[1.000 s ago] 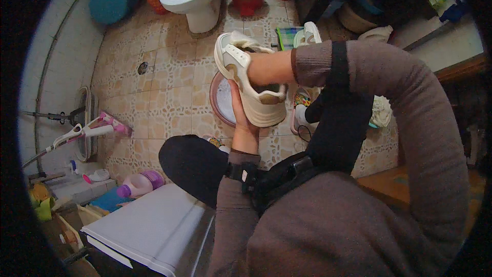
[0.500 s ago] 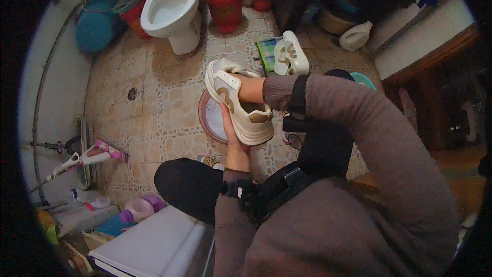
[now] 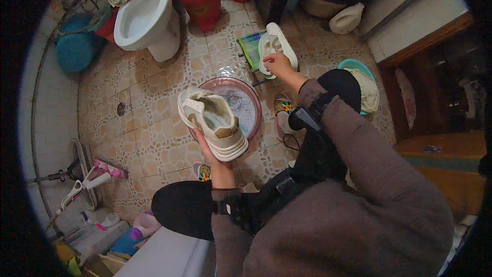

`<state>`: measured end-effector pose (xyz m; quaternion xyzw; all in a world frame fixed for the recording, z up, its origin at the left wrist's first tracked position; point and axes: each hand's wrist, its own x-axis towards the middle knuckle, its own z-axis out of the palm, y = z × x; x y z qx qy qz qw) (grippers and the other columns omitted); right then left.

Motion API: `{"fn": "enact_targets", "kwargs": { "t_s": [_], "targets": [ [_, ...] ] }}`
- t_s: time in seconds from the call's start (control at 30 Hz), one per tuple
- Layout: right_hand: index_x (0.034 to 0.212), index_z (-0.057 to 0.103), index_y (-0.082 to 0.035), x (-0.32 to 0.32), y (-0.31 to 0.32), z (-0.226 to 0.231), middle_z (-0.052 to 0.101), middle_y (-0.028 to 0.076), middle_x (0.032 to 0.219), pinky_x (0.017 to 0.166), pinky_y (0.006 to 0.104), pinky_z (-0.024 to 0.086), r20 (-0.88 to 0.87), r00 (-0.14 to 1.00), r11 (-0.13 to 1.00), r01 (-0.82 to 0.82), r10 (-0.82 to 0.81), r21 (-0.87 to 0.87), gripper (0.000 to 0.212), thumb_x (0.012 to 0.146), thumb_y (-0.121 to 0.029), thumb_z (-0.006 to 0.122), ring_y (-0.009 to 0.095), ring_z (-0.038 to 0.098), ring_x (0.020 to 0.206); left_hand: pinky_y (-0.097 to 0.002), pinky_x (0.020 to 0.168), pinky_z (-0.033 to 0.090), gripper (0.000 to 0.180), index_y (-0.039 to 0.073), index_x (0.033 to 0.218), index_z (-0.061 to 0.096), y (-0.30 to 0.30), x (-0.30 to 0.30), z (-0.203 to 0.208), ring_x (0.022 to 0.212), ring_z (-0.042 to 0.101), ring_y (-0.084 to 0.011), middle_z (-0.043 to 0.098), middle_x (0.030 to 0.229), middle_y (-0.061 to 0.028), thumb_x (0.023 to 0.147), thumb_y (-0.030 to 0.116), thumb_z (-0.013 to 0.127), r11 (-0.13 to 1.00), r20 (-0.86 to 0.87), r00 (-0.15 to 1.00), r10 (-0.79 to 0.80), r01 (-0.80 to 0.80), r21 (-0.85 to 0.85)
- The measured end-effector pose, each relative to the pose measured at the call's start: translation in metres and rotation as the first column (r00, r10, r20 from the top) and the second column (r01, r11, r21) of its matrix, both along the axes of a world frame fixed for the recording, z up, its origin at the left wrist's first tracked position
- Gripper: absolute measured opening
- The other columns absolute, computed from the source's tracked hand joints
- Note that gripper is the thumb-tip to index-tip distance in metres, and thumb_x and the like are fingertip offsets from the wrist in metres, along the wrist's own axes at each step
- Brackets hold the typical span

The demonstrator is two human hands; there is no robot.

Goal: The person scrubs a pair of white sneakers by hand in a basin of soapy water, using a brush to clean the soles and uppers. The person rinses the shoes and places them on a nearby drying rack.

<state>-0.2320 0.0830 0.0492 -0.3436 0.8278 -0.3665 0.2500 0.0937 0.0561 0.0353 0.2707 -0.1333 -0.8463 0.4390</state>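
My left hand (image 3: 209,150) is closed around a white sneaker (image 3: 219,129) with tan patches, holding it from below and from its left side. The sneaker's opening faces up, its toe points away to the left, and no lace shows in it. Away to the right, my right hand (image 3: 281,66) hovers over or touches the near side of a second white sneaker (image 3: 283,46). Its fingers are bent and a little apart, with nothing seen in them. This sneaker lies on a small folding stool (image 3: 249,48) with a green and blue checked seat, beside a flat pale piece resembling an insole.
A pinkish basin (image 3: 258,105) of sudsy water stands beneath the held sneaker. Beyond are a toilet (image 3: 146,18) and a red lidded bucket (image 3: 200,2). A teal basin (image 3: 353,64) with pale cloth sits by my right knee. A pink-and-white mop (image 3: 97,177) leans at left.
My right hand has come out of the held sneaker and moved right to the one on the stool. The left hand has shifted its sneaker slightly left and nearer, uncovering more of the basin.
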Motion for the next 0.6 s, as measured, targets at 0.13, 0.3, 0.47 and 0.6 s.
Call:
{"fn": "enact_targets", "kwargs": {
  "t_s": [0.13, 0.3, 0.47, 0.6],
  "targets": [
    [0.114, 0.066, 0.001, -0.001, 0.007, -0.064, 0.068, 0.024, 0.103, 0.078, 0.0385, 0.054, -0.352, 0.924, 0.963, 0.217, -0.15, 0.159, 0.044, 0.082, -0.029, 0.07, 0.03, 0.068, 0.096, -0.0495, 0.077, 0.056, 0.065, 0.011, 0.141, 0.038, 0.001, 0.002, 0.0, 0.097, 0.063, -0.0345, 0.056, 0.123, -0.0166, 0.097, 0.058, 0.04, 0.999, 0.073, 0.997, 0.023, -0.025, 0.02],
    [0.107, 0.064, -0.007, 0.021, 0.012, -0.079, 0.062, 0.019, 0.09, 0.07, 0.0513, 0.053, -0.75, 0.662, 0.994, 0.084, -0.007, 0.064, 0.038, 0.081, -0.033, 0.071, 0.041, 0.062, 0.082, -0.0498, 0.072, 0.058, 0.062, 0.01, 0.14, 0.039, 0.006, -0.01, 0.031, 0.093, 0.064, -0.0344, 0.056, 0.123, -0.0158, 0.098, 0.056, 0.041, 1.0, 0.113, 0.993, 0.031, -0.03, -0.008],
    [0.1, 0.065, -0.008, 0.013, 0.008, -0.089, 0.064, 0.016, 0.088, 0.064, 0.051, 0.052, -0.659, 0.741, 0.976, 0.022, 0.131, 0.219, 0.021, 0.085, -0.023, 0.062, 0.04, 0.063, 0.077, -0.0506, 0.077, 0.057, 0.06, 0.01, 0.141, 0.039, 0.009, -0.016, 0.042, 0.098, 0.063, -0.0339, 0.055, 0.126, -0.0147, 0.099, 0.053, 0.042, 0.988, -0.052, 0.996, 0.071, -0.063, 0.144],
    [0.096, 0.066, -0.008, 0.011, 0.007, -0.099, 0.066, 0.018, 0.085, 0.064, 0.0521, 0.05, -0.604, 0.796, 0.989, 0.049, 0.047, 0.142, 0.019, 0.088, -0.023, 0.057, 0.041, 0.063, 0.073, -0.055, 0.081, 0.055, 0.065, 0.009, 0.141, 0.04, 0.005, -0.013, 0.029, 0.104, 0.061, -0.0376, 0.054, 0.129, -0.0165, 0.096, 0.056, 0.041, 0.993, 0.018, 0.999, -0.031, 0.029, 0.114]
  ]
}}
